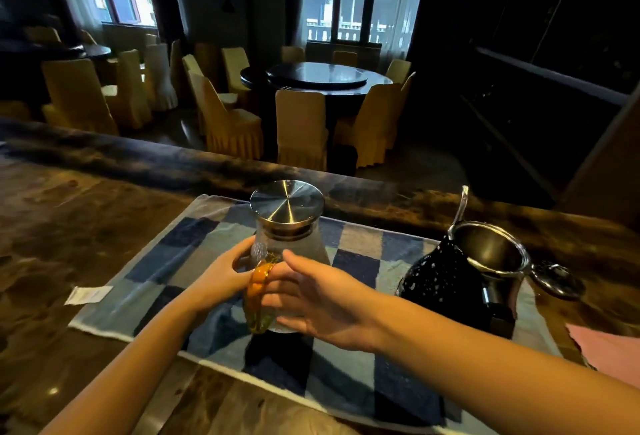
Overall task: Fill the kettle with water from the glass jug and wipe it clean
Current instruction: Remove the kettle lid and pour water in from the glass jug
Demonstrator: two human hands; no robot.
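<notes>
The glass jug stands on a blue checked towel, capped with a steel lid, its amber handle facing me. My left hand cups the jug's left side, with its fingers curled against the glass by the handle's top. My right hand reaches in from the right, its straight fingers touching the handle and its thumb near the jug's body. The black speckled kettle sits at the towel's right end, its hinged lid flipped open to the right.
A pink cloth lies at the right edge beside the towel. A white label sticks out from the towel's left side. The brown marble counter has a raised ledge behind, with dining chairs and round tables beyond.
</notes>
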